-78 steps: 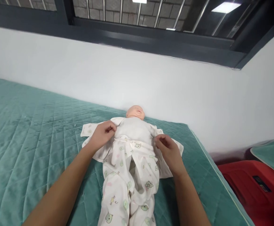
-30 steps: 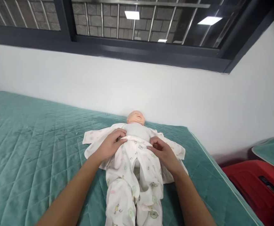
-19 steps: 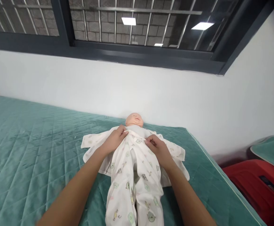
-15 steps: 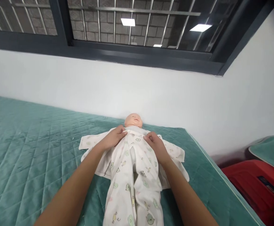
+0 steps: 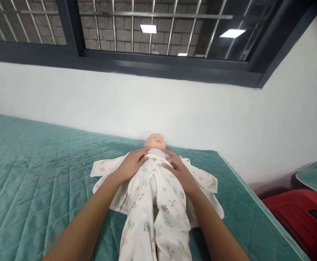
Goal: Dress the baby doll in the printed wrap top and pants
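A baby doll point(image 5: 155, 141) lies on its back with its head near the wall. Patterned white baby pants point(image 5: 144, 210) cover its legs and reach up over its torso. Beneath it a matching white baby shirt point(image 5: 106, 167) is spread out with its sleeves to both sides. My left hand point(image 5: 132, 164) rests on the left side of the waistband, fingers extended toward the doll's chest. On the opposite side, my right hand point(image 5: 178, 169) lies with thumb and fingers apart on the pants' top edge. Part of the shirt is hidden under the doll and my arms.
A green quilted mat point(image 5: 52, 174) lies under the doll, its piped edge running down the right. Beyond that edge are a red plastic object point(image 5: 291, 208) and a green cloth point(image 5: 316, 177). The white wall point(image 5: 120, 101) and a dark-framed barred window point(image 5: 164, 67) stand behind.
Both hands have loosened from a pinch on the waistband, and their fingers now lie spread on the doll's sides. The view has tipped slightly upward.
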`<state>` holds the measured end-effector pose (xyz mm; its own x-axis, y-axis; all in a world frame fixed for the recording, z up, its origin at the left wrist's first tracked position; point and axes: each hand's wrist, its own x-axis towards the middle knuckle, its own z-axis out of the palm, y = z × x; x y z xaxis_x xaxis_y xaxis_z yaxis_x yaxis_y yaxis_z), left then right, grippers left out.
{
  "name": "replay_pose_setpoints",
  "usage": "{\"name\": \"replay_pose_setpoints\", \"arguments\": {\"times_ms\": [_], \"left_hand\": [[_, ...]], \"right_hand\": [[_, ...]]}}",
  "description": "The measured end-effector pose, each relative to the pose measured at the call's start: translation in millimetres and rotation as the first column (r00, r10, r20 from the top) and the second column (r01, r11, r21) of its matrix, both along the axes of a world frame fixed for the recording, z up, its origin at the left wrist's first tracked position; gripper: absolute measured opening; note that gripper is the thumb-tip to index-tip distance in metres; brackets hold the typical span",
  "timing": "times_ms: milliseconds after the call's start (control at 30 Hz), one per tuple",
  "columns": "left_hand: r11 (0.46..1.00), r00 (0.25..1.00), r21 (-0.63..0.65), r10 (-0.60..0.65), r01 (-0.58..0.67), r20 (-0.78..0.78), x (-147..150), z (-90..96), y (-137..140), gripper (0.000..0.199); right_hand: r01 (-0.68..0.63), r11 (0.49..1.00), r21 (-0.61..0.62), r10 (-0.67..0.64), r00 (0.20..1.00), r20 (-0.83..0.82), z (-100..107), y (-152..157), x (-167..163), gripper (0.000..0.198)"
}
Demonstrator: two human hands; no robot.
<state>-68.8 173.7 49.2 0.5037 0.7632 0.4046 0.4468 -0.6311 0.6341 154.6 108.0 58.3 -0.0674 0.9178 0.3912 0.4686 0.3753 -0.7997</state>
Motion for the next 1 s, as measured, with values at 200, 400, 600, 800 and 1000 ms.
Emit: {"name": "replay_pose_setpoints", "arguments": {"times_ms": [200, 400, 600, 800, 1000], "left_hand": [[0.991, 0.99, -0.05, 0.124, -0.127, -0.063, 5.8, 1.6, 7.5, 0.027], [0.959, 0.945, -0.032, 0.273, -0.283, -0.179, 17.5, -6.4, 31.1, 0.024], [0.92, 0.9, -0.052, 0.366, -0.389, -0.238, 25.5, -9.3, 39.6, 0.025], [0.95, 0.959, -0.134, 0.285, -0.282, 0.002, 20.8, -11.1, 30.5, 0.021], [0.996, 0.991, -0.043, 0.084, -0.08, 0.103, 11.4, -10.1, 9.7, 0.031]], "right_hand": [[0.029, 0.997, -0.071, -0.023, 0.996, 0.087, 0.8, 15.5, 5.6, 0.032], [0.194, 0.98, -0.051, -0.175, 0.951, 0.254, -3.4, 33.8, 9.5, 0.034], [0.268, 0.963, -0.007, -0.256, 0.926, 0.279, -8.1, 51.5, 11.2, 0.035], [0.251, 0.967, 0.05, -0.256, 0.949, 0.182, -14.5, 50.8, 13.5, 0.027], [-0.012, 0.989, 0.146, -0.026, 0.967, 0.252, -8.4, 22.9, 9.8, 0.036]]}}
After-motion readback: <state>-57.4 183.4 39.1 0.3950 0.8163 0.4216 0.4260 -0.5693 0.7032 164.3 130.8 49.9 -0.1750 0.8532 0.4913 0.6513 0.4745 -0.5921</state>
